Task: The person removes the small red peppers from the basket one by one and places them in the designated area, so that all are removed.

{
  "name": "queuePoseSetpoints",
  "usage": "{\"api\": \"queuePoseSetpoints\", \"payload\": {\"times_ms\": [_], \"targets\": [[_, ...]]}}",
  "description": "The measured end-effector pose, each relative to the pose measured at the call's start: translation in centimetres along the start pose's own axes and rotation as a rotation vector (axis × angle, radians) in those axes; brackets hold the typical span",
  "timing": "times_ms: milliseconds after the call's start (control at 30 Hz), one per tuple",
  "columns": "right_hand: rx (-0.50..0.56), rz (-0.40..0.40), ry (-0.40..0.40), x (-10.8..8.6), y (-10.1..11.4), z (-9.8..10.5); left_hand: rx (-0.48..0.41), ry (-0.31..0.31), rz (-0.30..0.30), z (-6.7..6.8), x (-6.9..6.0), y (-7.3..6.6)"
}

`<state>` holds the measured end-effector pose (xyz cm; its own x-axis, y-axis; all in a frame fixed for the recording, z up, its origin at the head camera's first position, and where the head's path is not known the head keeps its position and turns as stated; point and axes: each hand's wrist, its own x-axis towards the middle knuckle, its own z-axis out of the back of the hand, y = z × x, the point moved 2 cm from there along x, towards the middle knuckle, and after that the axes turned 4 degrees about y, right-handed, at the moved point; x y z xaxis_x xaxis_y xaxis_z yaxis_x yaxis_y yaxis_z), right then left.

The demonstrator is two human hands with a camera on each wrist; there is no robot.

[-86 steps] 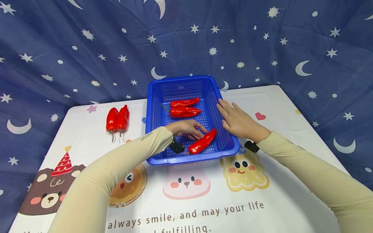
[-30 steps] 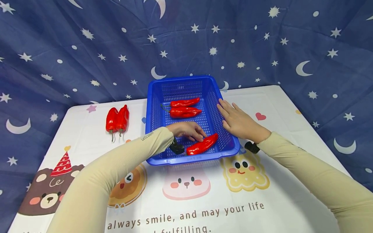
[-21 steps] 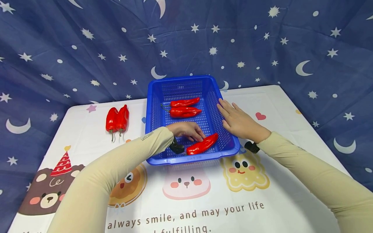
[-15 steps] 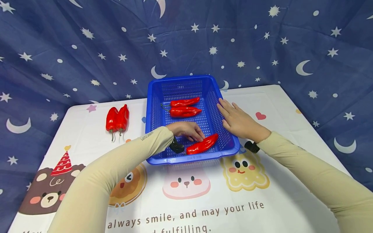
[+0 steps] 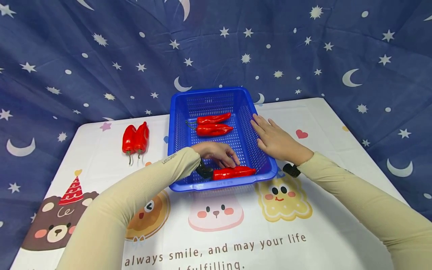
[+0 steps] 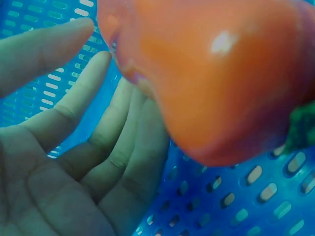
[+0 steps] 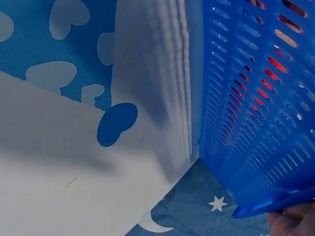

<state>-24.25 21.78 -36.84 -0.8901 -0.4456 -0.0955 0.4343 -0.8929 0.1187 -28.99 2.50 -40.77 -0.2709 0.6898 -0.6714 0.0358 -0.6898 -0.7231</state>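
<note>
In the head view a blue basket [image 5: 221, 183] holds three red peppers. The front pepper [image 5: 234, 173] lies level along the near wall, with my left hand [image 5: 218, 153] just behind it. In the left wrist view the relaxed fingers of my left hand [image 6: 88, 147] are beside the pepper [image 6: 221, 73], not curled round it; whether the fingertips touch it is unclear. Two more peppers, one [image 5: 214, 130] in front of the other [image 5: 213, 119], lie farther back. My right hand [image 5: 278, 140] rests with extended fingers on the basket's right rim; only part of that hand [image 7: 290, 223] shows in the right wrist view.
Two red peppers [image 5: 135, 138] lie side by side on the white printed tablecloth [image 5: 270, 243], left of the basket, stems toward the front. A dark blue curtain [image 5: 216, 48] with stars and moons hangs behind the table.
The front pepper has turned from slanted to nearly level and sits closer to the near wall. My left fingers have spread away from it. The right hand has stayed in place.
</note>
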Motion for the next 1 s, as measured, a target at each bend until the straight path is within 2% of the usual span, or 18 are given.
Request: {"api": "queuePoseSetpoints", "payload": {"times_ms": [100, 467, 1000], "targets": [[0.002, 0.002, -0.004, 0.00, -0.01, 0.01, -0.007, 0.011, 0.009, -0.08, -0.06, 0.01], [-0.007, 0.002, -0.009, -0.03, -0.08, -0.01, 0.094, 0.051, 0.025, 0.05, -0.29, 0.01], [-0.001, -0.003, 0.001, 0.07, -0.08, -0.15, 0.090, 0.100, 0.020, 0.01, -0.29, 0.12]]}}
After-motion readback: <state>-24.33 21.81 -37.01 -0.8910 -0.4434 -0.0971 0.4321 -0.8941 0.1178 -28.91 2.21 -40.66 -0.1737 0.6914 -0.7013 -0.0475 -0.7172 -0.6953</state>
